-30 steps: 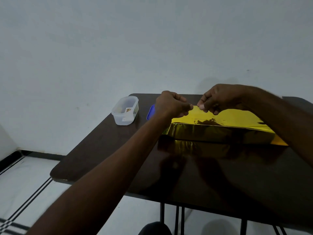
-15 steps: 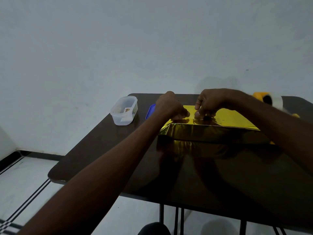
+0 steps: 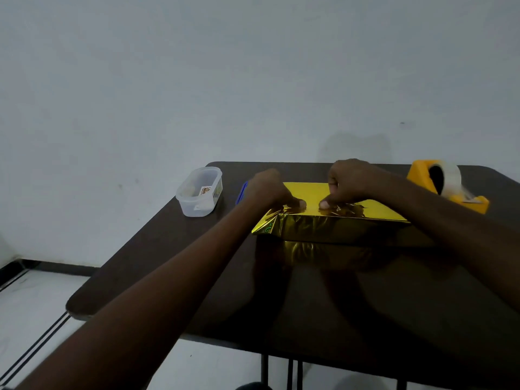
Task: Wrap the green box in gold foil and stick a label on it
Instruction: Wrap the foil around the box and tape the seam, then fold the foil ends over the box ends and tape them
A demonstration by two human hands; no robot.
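The box is covered by gold foil [image 3: 337, 226] and lies on the dark table [image 3: 309, 299] towards its far side. Only a faint green trace shows at the foil's left end. My left hand [image 3: 270, 190] and my right hand [image 3: 349, 182] sit side by side on the box's top, near its front edge. Their fingers are curled, and both thumbs hold the crinkled foil edge down on the top face. No label can be seen on the foil.
A clear plastic tub [image 3: 199, 192] with small stickers inside stands left of the box, and a blue lid [image 3: 241, 192] lies between them. A yellow tape dispenser [image 3: 447, 184] sits at the far right. The table's left and near edges are close by.
Both hands have brought the raised foil flap down from above the box onto its top face. The tape dispenser, hidden behind my right arm before, is now in view.
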